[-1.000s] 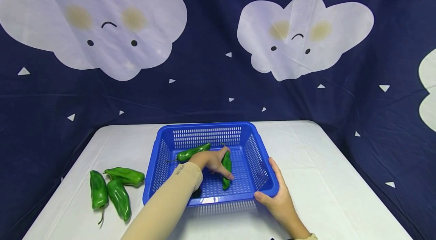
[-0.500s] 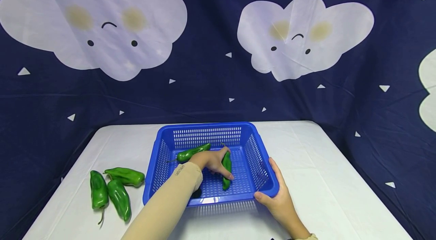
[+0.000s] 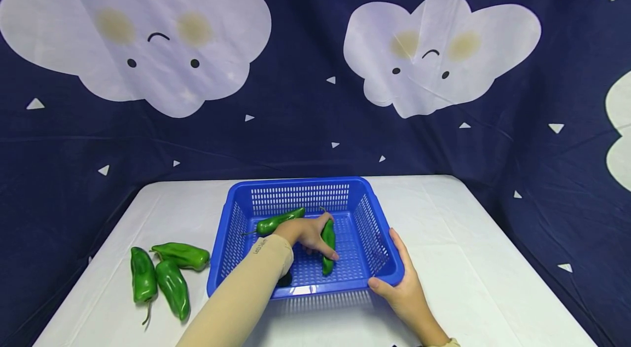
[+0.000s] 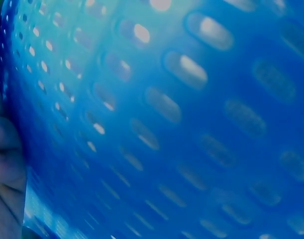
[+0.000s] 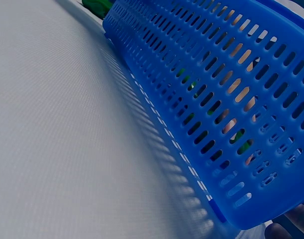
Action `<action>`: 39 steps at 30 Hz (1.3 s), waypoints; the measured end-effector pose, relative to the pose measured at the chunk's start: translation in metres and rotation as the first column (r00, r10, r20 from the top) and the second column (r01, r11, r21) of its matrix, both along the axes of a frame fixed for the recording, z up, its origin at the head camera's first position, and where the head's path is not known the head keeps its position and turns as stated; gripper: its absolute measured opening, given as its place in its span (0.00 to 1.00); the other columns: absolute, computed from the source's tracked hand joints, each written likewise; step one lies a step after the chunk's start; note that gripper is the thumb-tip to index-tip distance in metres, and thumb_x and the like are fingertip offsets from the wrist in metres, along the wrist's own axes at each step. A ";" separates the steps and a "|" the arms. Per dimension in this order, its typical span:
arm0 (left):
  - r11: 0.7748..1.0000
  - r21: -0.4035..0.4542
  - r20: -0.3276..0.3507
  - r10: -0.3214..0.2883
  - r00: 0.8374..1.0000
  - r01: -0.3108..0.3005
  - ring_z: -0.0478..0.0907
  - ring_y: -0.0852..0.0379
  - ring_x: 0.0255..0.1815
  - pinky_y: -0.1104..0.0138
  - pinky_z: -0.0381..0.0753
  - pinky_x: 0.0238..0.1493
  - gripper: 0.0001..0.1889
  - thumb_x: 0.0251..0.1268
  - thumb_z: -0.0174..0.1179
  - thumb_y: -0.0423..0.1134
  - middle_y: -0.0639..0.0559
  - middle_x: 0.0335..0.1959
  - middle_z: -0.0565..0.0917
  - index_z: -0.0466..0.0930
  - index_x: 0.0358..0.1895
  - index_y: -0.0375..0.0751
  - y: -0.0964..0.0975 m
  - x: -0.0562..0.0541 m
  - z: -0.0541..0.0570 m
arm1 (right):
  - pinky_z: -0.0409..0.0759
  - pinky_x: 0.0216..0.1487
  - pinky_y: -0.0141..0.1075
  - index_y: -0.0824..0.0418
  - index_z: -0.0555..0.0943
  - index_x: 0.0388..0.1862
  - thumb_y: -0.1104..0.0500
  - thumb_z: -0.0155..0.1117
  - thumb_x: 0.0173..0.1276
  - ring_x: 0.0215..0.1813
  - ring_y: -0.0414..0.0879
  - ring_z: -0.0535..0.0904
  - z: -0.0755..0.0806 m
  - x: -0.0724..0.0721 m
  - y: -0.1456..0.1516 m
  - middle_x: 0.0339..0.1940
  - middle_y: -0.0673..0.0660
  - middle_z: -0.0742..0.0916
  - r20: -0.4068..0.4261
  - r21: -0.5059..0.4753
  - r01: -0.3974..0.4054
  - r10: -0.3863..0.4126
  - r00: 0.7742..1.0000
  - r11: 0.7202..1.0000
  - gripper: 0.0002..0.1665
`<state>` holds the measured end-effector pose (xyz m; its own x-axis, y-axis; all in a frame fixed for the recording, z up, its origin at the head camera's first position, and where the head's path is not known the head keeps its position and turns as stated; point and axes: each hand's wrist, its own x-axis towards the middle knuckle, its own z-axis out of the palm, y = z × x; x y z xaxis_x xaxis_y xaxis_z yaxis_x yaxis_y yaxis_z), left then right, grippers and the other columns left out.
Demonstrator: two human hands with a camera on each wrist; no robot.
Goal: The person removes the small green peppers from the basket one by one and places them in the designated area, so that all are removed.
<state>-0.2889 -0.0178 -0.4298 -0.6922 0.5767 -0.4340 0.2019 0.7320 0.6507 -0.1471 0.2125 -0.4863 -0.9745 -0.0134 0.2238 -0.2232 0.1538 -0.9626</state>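
Observation:
My left hand (image 3: 311, 233) reaches into the blue plastic basket (image 3: 368, 194) and grips a green pepper (image 3: 328, 237), thumb toward me and fingers on its far side. That pepper lies lengthwise, stem pointing away. Another green pepper (image 3: 276, 221) rests at the back left of the basket, partly behind the wrist. My right hand (image 3: 406, 292) holds the basket's front right corner, thumb on the near side and fingers along the right wall. In the left wrist view the slotted basket wall (image 4: 191, 124) fills most of the picture, with fingers (image 4: 6, 159) at the left edge.
Three more green peppers, one upright in view (image 3: 143, 276), one slanted (image 3: 172, 288) and one crosswise (image 3: 182, 255), lie on the white table (image 3: 473, 259) left of the basket. A dark blue cloth (image 3: 305, 144) with clouds hangs behind the table.

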 end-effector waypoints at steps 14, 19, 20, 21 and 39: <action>0.999 0.035 -0.003 -0.040 0.999 0.040 0.79 0.54 0.23 0.66 0.82 0.30 0.49 0.52 0.75 0.47 0.47 0.37 0.78 0.52 0.72 0.49 -0.002 -0.003 0.001 | 0.79 0.57 0.29 0.43 0.46 0.82 0.69 0.71 0.57 0.64 0.36 0.73 0.002 0.000 0.000 0.78 0.68 0.60 -0.002 0.007 0.005 -0.005 1.000 1.000 0.63; 0.996 0.073 -0.017 -0.053 0.998 0.054 0.77 0.55 0.23 0.67 0.80 0.29 0.49 0.51 0.76 0.43 0.47 0.36 0.78 0.51 0.72 0.48 -0.001 -0.002 0.003 | 0.79 0.57 0.29 0.45 0.45 0.82 0.70 0.71 0.56 0.65 0.38 0.73 0.000 0.000 0.000 0.78 0.68 0.61 -0.009 0.009 0.007 -0.007 1.000 1.000 0.63; 0.995 0.080 -0.021 -0.058 0.998 0.060 0.77 0.55 0.23 0.68 0.80 0.28 0.49 0.51 0.76 0.42 0.47 0.37 0.78 0.51 0.73 0.48 0.000 -0.002 0.003 | 0.79 0.57 0.30 0.45 0.46 0.82 0.70 0.71 0.56 0.65 0.39 0.73 0.000 0.000 0.000 0.78 0.68 0.61 -0.009 0.006 0.006 -0.006 1.000 1.000 0.63; 0.994 0.087 -0.026 -0.063 0.998 0.065 0.77 0.55 0.23 0.68 0.80 0.28 0.50 0.51 0.76 0.42 0.47 0.37 0.78 0.51 0.73 0.48 0.000 -0.002 0.005 | 0.79 0.57 0.30 0.45 0.46 0.82 0.70 0.71 0.56 0.65 0.39 0.73 -0.001 0.000 0.000 0.78 0.68 0.61 -0.011 0.007 0.005 -0.005 1.000 1.000 0.64; 0.961 0.273 -0.060 -0.034 0.998 0.049 0.80 0.52 0.42 0.62 0.85 0.39 0.51 0.52 0.76 0.41 0.43 0.51 0.75 0.50 0.74 0.61 -0.025 0.003 0.076 | 0.79 0.58 0.30 0.48 0.45 0.82 0.68 0.72 0.56 0.65 0.42 0.74 0.002 0.000 -0.001 0.78 0.68 0.59 -0.012 -0.006 0.004 -0.004 1.000 1.000 0.63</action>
